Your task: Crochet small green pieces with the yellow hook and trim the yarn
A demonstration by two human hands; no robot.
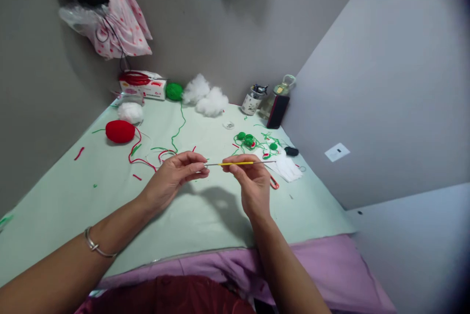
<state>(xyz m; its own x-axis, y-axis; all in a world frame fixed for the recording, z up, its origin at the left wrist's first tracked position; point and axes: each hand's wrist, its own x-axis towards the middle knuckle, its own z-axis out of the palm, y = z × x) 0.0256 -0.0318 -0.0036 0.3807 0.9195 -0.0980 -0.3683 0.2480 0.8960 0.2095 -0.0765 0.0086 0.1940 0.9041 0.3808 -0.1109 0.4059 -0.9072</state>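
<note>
Between my two hands a crochet hook (238, 163) with a yellow grip and thin metal ends is held level above the table. My left hand (179, 172) pinches its left metal end between thumb and fingers. At the yellow grip, my right hand (251, 177) holds it with thumb and fingers, the other metal end pointing right. Behind my left hand a red yarn strand (145, 161) runs back to a red yarn ball (120, 131). Beyond my right hand lie small green crocheted balls (248, 140) among loose green threads.
White stuffing (212, 102), a green yarn ball (174, 91), a white yarn ball (130, 113) and a box (154, 88) stand along the back. At right are a pen cup (251, 102), a bottle (284, 86), a phone (278, 112), white tissue (288, 167) and orange-handled snips (274, 183).
</note>
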